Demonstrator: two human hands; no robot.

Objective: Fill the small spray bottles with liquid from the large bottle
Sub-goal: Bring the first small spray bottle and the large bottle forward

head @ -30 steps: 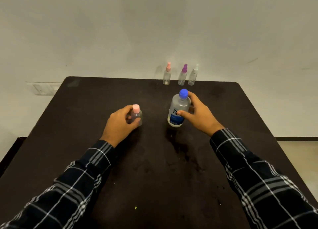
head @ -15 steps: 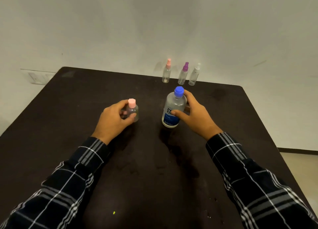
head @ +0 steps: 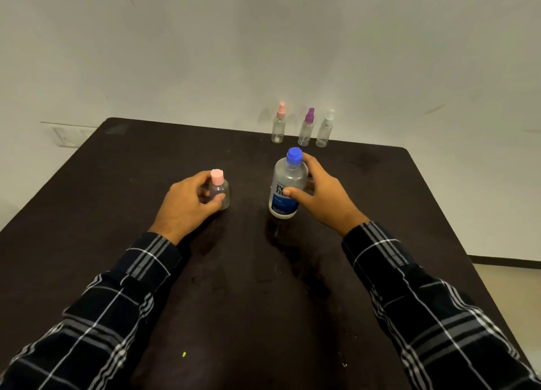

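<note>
Dark and smudged, the table (head: 380, 202) meets a pale wall. Near its middle stands the large bottle (head: 287, 190) – blue cap on, upright – with the right hand (head: 319, 196) clasped around its right side. Left of that bottle, the left hand (head: 184, 205) pinches a small pink-capped bottle (head: 220, 191) resting on the tabletop. Beyond the large bottle, at the far edge, three spray bottles (head: 306, 127) stand in a row – pink, purple, white tops.
</note>
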